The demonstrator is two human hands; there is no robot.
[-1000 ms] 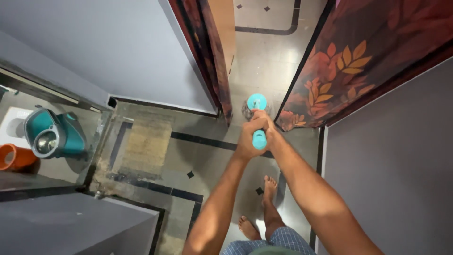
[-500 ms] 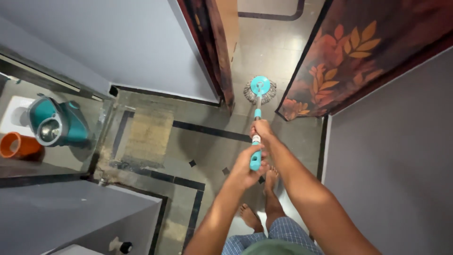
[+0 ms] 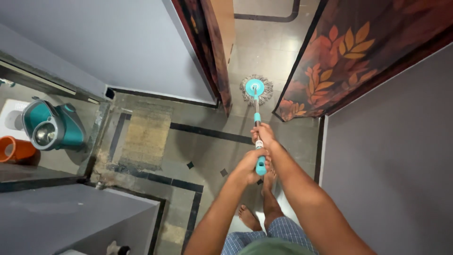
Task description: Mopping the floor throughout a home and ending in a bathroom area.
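Well left of the hands: orange bucket [image 3: 14, 148], teal spin bucket [image 3: 49, 128], then a worn doormat [image 3: 145, 137] on the floor [image 3: 207, 156]. Left hand [image 3: 248, 166] clenched round the mop [image 3: 257, 113] handle's teal end, right hand [image 3: 264, 134] gripping just ahead of it. Mop head sits beyond both hands, in the doorway between door [image 3: 214, 56] and patterned curtain [image 3: 339, 56]. Risks: strands could snag the curtain hem or knock the door edge; bare feet [image 3: 257, 208] just behind the hands may slip on wet tile.
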